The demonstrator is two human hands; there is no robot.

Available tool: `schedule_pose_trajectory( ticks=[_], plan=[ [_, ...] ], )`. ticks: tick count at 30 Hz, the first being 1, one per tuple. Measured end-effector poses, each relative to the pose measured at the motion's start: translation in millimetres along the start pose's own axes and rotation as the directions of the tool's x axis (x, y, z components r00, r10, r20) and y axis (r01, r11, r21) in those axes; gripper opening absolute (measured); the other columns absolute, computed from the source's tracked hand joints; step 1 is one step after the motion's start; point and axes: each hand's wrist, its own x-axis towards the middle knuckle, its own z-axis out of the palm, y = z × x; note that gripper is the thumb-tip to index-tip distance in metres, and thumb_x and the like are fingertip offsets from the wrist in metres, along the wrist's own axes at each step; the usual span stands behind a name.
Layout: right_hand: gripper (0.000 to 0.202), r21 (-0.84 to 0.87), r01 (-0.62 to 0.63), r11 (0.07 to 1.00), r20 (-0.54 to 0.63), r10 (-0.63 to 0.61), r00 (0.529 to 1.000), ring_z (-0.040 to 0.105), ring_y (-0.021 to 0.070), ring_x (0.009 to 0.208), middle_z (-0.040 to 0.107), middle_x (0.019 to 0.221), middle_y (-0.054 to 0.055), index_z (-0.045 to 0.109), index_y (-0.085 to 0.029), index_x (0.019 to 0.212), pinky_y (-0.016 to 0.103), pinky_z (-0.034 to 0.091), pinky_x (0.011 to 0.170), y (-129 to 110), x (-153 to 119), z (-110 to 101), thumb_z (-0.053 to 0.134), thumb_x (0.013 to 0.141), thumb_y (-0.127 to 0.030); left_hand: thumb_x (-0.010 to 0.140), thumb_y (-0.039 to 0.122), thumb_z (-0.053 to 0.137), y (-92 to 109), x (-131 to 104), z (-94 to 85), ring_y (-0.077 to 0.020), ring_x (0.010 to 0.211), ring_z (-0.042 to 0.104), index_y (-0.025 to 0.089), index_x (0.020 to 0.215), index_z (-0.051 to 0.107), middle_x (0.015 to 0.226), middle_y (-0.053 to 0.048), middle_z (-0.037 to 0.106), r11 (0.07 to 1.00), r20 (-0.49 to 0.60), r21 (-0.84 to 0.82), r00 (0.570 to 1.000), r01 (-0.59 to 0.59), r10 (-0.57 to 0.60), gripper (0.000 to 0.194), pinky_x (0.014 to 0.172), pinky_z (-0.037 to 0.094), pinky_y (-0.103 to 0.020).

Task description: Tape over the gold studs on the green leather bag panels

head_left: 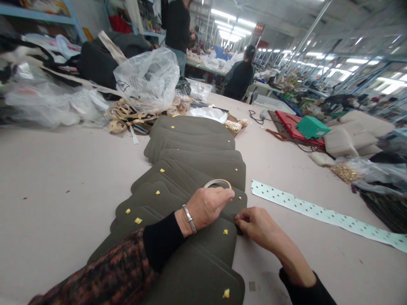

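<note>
Overlapping dark olive panels [203, 254] lie in a long row down the table, with small yellow tape bits [225, 232] and small metal studs [236, 170] on several of them. Over the middle of the row, my left hand [208, 207] is closed around a roll of tape [218, 183], whose ring shows above the fingers. Just to its right, my right hand [259, 226] pinches at the right edge of a panel, thumb and fingertips together. Whatever else may be between those fingertips is too small to tell.
A mint strip with dark dots [318, 212] lies at the right. Plastic bags [149, 80] and beige straps [127, 116] are piled at the back left. A green box [313, 127] sits on a red case [288, 123]. Two people [240, 78] [178, 29] are beyond the table.
</note>
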Motion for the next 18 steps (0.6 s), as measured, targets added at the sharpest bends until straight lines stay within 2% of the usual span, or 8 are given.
schedule_pose_trajectory(
  ticks=[1,3,5,7,10,12,15,18],
  plan=[
    [0.022,0.055,0.012,0.998,-0.047,-0.009,0.999,0.057,0.0137,0.054,0.067,0.060,0.001,0.070,-0.020,0.067,0.024,0.038,0.051,2,-4,0,0.050,0.076,-0.018,0.099,0.025,0.039,1,0,-1.4,-0.0126,0.092,0.064,0.019,0.110,0.054,0.097,-0.001,0.067,0.999,-0.022,-0.035,1.000,-0.005,0.004,0.020,0.085,0.051,-0.024],
    [0.022,0.175,0.062,0.983,-0.236,-0.019,0.971,0.063,0.0163,0.064,0.072,0.076,0.003,0.072,-0.020,0.090,0.026,0.046,0.059,3,-11,0,0.051,0.083,-0.026,0.098,0.025,0.041,5,1,-3.7,-0.0130,0.099,0.064,0.020,0.125,0.047,0.108,-0.002,0.067,0.998,-0.028,-0.068,1.000,-0.008,0.006,0.028,0.088,0.051,-0.025],
    [0.025,0.217,0.175,0.960,-0.437,-0.065,0.897,0.065,0.0172,0.072,0.072,0.087,0.006,0.069,-0.019,0.101,0.029,0.050,0.066,1,-16,0,0.052,0.086,-0.031,0.098,0.026,0.042,10,1,-4.3,-0.0139,0.103,0.064,0.021,0.138,0.034,0.117,-0.003,0.065,0.998,-0.006,-0.066,1.000,0.003,-0.003,0.041,0.089,0.052,-0.026],
    [0.021,0.152,0.318,0.936,-0.538,-0.191,0.821,0.065,0.0169,0.077,0.071,0.092,0.007,0.067,-0.019,0.100,0.029,0.051,0.070,-6,-19,2,0.053,0.088,-0.029,0.098,0.028,0.042,14,1,-2.7,-0.0145,0.101,0.065,0.020,0.141,0.027,0.121,-0.006,0.063,0.999,0.013,-0.043,1.000,0.015,-0.014,0.046,0.087,0.054,-0.027],
    [0.018,-0.008,0.454,0.891,-0.574,-0.376,0.727,0.063,0.0166,0.085,0.069,0.094,0.007,0.064,-0.020,0.098,0.030,0.050,0.076,-15,-18,4,0.048,0.091,-0.020,0.098,0.031,0.041,18,-1,1.3,-0.0146,0.096,0.067,0.018,0.138,0.030,0.119,-0.008,0.064,1.000,0.027,0.004,0.999,0.017,-0.017,0.043,0.084,0.055,-0.026],
    [0.017,-0.078,0.491,0.868,-0.576,-0.441,0.688,0.062,0.0159,0.084,0.068,0.089,0.006,0.062,-0.020,0.096,0.029,0.049,0.075,-17,-16,6,0.046,0.091,-0.016,0.098,0.031,0.041,19,-1,2.4,-0.0148,0.095,0.067,0.018,0.135,0.033,0.118,-0.007,0.064,1.000,0.032,0.013,0.999,0.011,-0.011,0.040,0.082,0.055,-0.026],
    [0.015,-0.154,0.491,0.857,-0.581,-0.481,0.656,0.061,0.0138,0.074,0.066,0.079,0.004,0.060,-0.020,0.089,0.027,0.048,0.068,-13,-15,8,0.047,0.089,-0.013,0.098,0.028,0.040,21,-1,0.4,-0.0144,0.096,0.066,0.019,0.127,0.039,0.116,-0.006,0.064,0.999,0.060,-0.032,0.998,0.003,-0.001,0.030,0.081,0.054,-0.025],
    [0.015,-0.203,0.452,0.869,-0.591,-0.476,0.651,0.060,0.0131,0.068,0.064,0.074,0.003,0.060,-0.020,0.084,0.026,0.047,0.065,-9,-15,12,0.047,0.087,-0.013,0.098,0.023,0.039,23,1,-3.4,-0.0143,0.092,0.065,0.018,0.112,0.048,0.101,-0.003,0.066,0.998,0.123,-0.055,0.992,0.000,0.006,0.018,0.079,0.053,-0.024]
  ],
)
